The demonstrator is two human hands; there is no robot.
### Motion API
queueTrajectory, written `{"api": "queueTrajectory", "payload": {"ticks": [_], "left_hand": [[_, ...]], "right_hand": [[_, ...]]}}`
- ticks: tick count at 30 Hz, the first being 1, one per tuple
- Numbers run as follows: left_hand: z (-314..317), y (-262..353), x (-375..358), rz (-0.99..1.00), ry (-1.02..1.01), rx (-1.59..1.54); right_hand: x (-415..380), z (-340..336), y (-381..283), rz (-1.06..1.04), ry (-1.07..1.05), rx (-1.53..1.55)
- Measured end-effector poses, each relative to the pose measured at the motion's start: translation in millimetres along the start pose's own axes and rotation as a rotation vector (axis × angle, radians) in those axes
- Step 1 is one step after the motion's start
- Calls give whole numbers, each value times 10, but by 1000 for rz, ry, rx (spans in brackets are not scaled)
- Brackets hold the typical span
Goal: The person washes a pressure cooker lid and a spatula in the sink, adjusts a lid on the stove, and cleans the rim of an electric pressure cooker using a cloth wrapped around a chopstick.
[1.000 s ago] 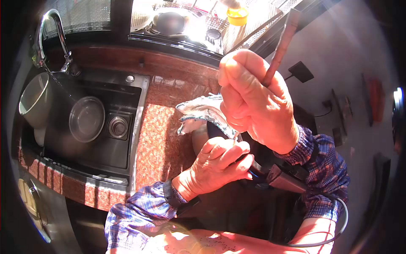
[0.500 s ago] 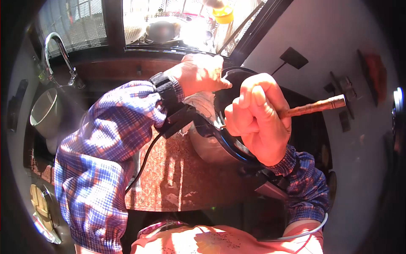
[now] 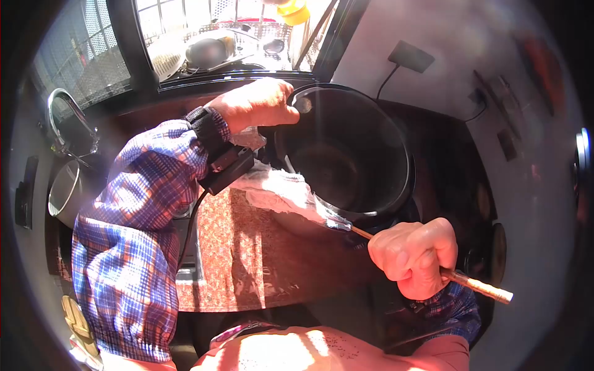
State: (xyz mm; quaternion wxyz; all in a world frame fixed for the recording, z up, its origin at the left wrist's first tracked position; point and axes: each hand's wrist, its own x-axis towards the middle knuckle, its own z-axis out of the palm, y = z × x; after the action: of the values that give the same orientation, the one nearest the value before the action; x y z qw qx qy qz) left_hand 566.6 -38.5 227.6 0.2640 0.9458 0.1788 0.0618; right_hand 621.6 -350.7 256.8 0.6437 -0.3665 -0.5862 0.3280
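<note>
Right hand [image 3: 416,256] clenched on a stick [image 3: 476,285], its tip at the rag [image 3: 278,188] draped over the pot [image 3: 346,161] rim. Left hand [image 3: 257,104] grips the far rim. A hard poke could tip the pot off the counter [image 3: 247,260].

Red speckled granite surface [image 3: 247,260], chrome faucet [image 3: 68,120] at left, pale bucket [image 3: 62,188] below it, wall socket [image 3: 411,57], yellow container [image 3: 294,9] beyond the window.
</note>
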Motion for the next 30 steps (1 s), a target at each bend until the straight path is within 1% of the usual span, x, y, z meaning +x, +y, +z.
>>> {"api": "queueTrajectory", "payload": {"ticks": [1,2,3,4,5,7,9,10,11,13,14,15,17,18,20,21,23,25,27,28,30], "left_hand": [[5,7,-15,0,23,-33],[-6,-3,-15,-28,-36,-40],[1,-10,-32,-44,-38,-40],[-7,19,-73,-34,-17,-46],[-3,32,-107,-25,6,-54],[81,-78,-64,46,77,-10],[96,-123,-36,88,38,-80],[95,-63,-50,116,117,60],[57,24,-119,63,55,-4],[49,38,-109,46,61,16],[35,52,-109,36,43,-8],[16,112,-126,-10,41,28],[14,91,-95,-32,-2,-27],[23,91,-136,-19,4,-25],[50,110,-163,-4,61,-30],[48,139,-182,2,58,-24],[16,190,-193,-35,16,-129],[62,122,-191,-40,15,-71],[217,8,-189,143,286,11],[265,-16,-165,140,277,8],[303,-28,-111,-70,106,-375]], "right_hand": [[-49,-31,-30,-1,19,-4],[-96,-49,-68,3,47,-53],[-138,-83,-101,7,72,-102],[-151,-181,-142,16,32,-114],[-187,-213,-182,19,107,-151],[-242,-425,-288,-17,198,-343],[-262,-626,-272,-55,410,-77],[-229,-704,-263,-77,365,-47],[-232,-718,-260,-84,373,-60],[-163,-755,-228,-136,262,-257],[-155,-808,-163,-190,223,-417],[-154,-899,-113,-192,231,-424],[-108,-1135,-42,-240,454,-70],[-123,-1233,-38,-243,491,24],[9,-1365,-22,-246,527,-22],[78,-1440,3,-245,560,-60],[265,-1754,104,-226,538,3],[417,-1988,238,-233,566,72],[495,-2041,328,-247,603,52],[465,-2017,328,-240,610,53],[388,-1911,293,-226,552,56]]}}
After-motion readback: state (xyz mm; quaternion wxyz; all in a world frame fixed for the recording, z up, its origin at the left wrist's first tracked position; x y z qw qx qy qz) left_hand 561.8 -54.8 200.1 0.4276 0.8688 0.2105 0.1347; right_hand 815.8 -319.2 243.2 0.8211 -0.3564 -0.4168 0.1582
